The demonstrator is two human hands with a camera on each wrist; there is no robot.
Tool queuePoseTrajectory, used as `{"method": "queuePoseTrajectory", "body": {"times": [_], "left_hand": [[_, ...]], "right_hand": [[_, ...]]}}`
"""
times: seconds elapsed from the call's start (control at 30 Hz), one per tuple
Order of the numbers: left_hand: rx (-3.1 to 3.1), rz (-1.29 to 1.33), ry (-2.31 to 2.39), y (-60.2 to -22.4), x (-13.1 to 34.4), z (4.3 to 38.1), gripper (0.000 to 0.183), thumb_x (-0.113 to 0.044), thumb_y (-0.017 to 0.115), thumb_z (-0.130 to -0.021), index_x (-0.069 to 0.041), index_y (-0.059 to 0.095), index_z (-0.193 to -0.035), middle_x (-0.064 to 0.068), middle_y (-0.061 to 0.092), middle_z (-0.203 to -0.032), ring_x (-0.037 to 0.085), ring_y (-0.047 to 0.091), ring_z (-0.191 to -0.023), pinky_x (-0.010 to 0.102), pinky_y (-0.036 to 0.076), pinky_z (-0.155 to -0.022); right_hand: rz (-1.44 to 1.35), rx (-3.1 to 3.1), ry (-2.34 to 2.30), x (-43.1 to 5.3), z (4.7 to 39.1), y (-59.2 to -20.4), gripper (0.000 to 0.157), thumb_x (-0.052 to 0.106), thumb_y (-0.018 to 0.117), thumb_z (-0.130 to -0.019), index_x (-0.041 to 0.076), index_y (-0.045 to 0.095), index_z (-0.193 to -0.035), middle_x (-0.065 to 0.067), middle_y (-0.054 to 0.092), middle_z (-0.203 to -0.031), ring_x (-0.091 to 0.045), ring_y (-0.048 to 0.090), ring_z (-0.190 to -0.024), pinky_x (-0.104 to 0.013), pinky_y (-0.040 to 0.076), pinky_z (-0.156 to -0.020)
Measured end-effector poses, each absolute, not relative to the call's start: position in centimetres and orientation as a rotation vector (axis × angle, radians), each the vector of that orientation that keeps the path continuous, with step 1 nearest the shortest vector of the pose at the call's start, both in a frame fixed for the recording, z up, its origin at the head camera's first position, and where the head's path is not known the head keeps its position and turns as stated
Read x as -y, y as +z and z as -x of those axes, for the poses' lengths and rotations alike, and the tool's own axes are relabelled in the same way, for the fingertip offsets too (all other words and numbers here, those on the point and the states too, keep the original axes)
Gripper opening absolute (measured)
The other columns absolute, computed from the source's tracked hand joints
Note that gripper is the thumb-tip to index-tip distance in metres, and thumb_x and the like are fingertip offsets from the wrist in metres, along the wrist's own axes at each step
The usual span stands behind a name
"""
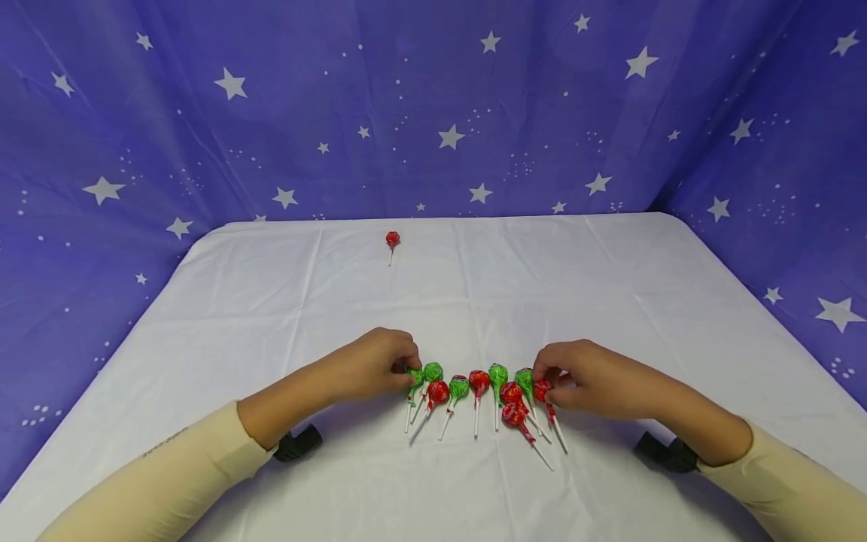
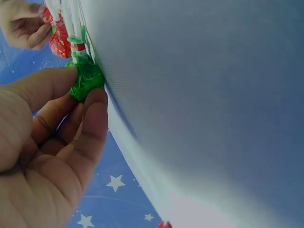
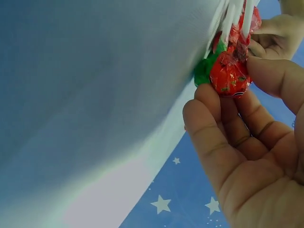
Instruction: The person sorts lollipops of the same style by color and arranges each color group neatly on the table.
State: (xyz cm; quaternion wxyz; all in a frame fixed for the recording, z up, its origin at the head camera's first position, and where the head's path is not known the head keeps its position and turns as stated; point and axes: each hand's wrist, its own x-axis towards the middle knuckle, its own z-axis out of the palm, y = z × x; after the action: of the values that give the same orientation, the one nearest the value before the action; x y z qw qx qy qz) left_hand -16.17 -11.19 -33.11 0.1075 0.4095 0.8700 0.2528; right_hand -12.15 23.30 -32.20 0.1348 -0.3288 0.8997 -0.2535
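Note:
At the left end of a row of wrapped lollipops, my left hand [image 1: 372, 365] pinches a green lollipop [image 2: 88, 80] by its head, between thumb and fingers. My right hand [image 1: 606, 378] grips the head of a red lollipop [image 3: 230, 73] at the row's right end. Between the hands lie several more, among them a green lollipop [image 1: 458, 387], a red lollipop [image 1: 479, 381] and another green lollipop [image 1: 497, 374]. Their white sticks point toward me. One red lollipop [image 1: 513, 414] lies nearer to me than the rest, partly over its neighbours.
A single red lollipop [image 1: 393, 239] lies apart near the far edge of the table. White cloth [image 1: 542, 278] covers the table. Behind and beside it hangs a purple-blue curtain [image 1: 406, 98] with stars. Each wrist wears a black device [image 1: 298, 444].

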Motion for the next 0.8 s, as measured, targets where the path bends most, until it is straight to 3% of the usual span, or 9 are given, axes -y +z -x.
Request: {"method": "queuePoseTrajectory", "body": {"times": [0.23, 0.8], "left_hand": [[-2.569, -1.18, 0.714, -32.9, 11.0, 16.0, 0.009, -0.004, 0.075, -0.085, -0.011, 0.069, -0.085, -0.009, 0.055, -0.079, 0.006, 0.05, -0.069, 0.024, 0.047, -0.065], [-2.544, -1.16, 0.748, -32.9, 11.1, 16.0, 0.008, -0.005, 0.075, -0.085, -0.01, 0.07, -0.087, -0.01, 0.057, -0.082, 0.005, 0.053, -0.072, 0.024, 0.049, -0.068]], "right_hand": [[0.945, -2.61, -0.753, -22.8, 12.5, -30.9, 0.02, 0.004, 0.069, -0.088, 0.017, 0.065, -0.102, 0.011, 0.062, -0.095, -0.009, 0.061, -0.092, -0.031, 0.054, -0.084], [1.02, -2.693, -0.707, -21.3, 16.5, -29.3, 0.017, 0.004, 0.07, -0.087, 0.015, 0.067, -0.1, 0.009, 0.062, -0.093, -0.01, 0.063, -0.091, -0.033, 0.055, -0.084]]}}
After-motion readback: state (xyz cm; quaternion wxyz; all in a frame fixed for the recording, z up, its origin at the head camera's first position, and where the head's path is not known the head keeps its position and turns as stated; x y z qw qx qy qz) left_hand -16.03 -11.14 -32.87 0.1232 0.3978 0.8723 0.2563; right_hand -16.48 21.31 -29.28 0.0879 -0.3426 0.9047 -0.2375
